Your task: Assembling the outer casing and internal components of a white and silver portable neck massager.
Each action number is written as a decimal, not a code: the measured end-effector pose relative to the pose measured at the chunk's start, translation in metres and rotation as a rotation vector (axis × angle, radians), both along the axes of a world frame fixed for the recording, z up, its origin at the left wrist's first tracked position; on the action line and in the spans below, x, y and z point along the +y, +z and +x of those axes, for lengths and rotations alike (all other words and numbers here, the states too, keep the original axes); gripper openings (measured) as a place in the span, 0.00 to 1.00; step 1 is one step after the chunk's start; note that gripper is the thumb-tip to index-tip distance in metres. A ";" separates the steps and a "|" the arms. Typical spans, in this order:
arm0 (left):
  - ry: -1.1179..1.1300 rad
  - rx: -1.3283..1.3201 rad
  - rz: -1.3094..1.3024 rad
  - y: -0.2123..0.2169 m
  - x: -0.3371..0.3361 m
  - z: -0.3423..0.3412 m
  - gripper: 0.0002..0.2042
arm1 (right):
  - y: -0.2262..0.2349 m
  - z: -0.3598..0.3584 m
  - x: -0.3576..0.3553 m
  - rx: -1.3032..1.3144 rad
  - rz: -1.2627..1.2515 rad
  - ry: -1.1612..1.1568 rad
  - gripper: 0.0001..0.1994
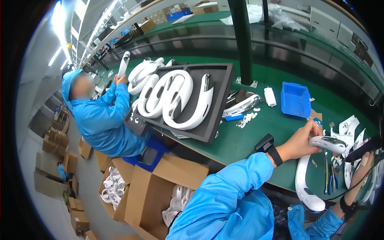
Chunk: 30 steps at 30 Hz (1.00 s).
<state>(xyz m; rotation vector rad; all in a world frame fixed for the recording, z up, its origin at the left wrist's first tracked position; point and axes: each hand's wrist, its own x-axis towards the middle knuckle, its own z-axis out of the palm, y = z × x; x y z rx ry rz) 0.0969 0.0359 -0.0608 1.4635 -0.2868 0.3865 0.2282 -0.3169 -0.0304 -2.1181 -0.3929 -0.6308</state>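
Observation:
My left hand is closed around one end of a white U-shaped neck fan, whose other end curves down toward the bench's near edge. At the far right, my right hand grips a black electric screwdriver, its tapered tip close to the held end of the fan. Some of the right fingers are hidden behind the tool. Pliers lie on the green bench between my hands. White curved shells are piled beyond the screwdriver.
A blue bin and a white bottle stand behind my left hand. Left of them, a dark tray carries several neck fans. Cardboard boxes with white parts stand below. A co-worker in blue holds a white part at the left.

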 end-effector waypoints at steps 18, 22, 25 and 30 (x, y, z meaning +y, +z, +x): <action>-0.187 -0.269 0.312 0.088 -0.081 -0.084 0.10 | 0.105 -0.214 -0.002 0.715 0.398 0.761 0.37; -0.082 -0.229 0.337 0.079 -0.090 -0.100 0.12 | 0.165 -0.225 0.023 0.984 0.029 0.943 0.46; -0.105 -0.209 0.346 0.075 -0.101 -0.107 0.13 | 0.177 -0.231 0.036 1.031 -0.077 0.900 0.50; -0.125 -0.192 0.385 0.068 -0.106 -0.114 0.16 | 0.188 -0.234 0.046 1.057 -0.245 0.927 0.45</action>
